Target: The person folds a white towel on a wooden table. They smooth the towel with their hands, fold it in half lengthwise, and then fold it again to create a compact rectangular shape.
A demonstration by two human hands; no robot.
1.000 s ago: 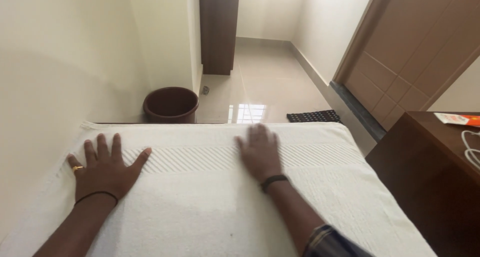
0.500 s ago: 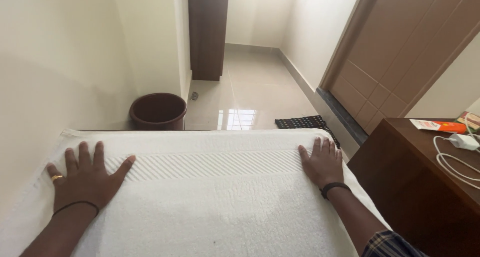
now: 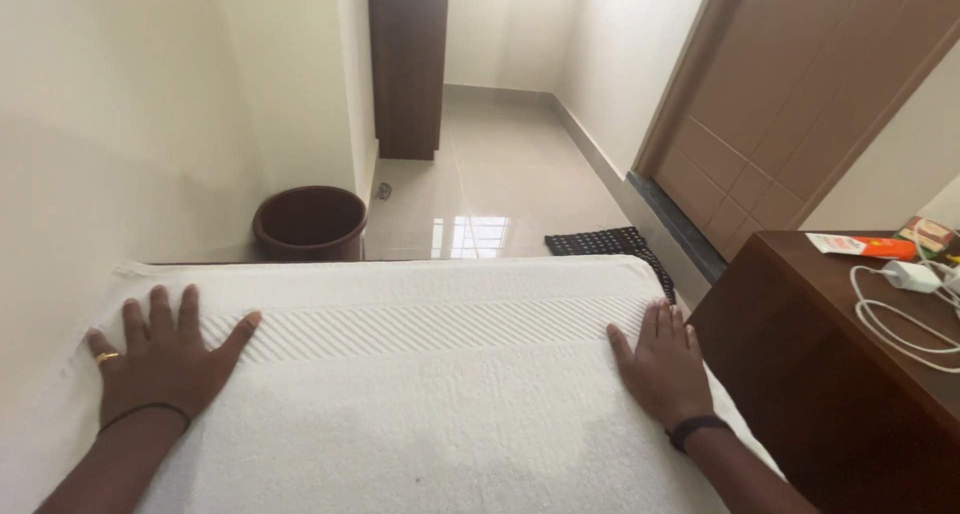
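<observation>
Towel [image 3: 430, 414] lengthwise between flat hands [image 3: 165, 359]

The left hand [image 3: 165, 359] wears a gold ring and thin black wristband, the right hand [image 3: 662, 364] a black wristband.

Bucket [image 3: 309, 223] behind towel [image 3: 440, 414] (cabinet [image 3: 840, 374] right)

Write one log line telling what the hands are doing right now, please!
left hand: flat on white towel, fingers spread | right hand: flat near towel's right edge | brown bin: on floor beyond
</observation>
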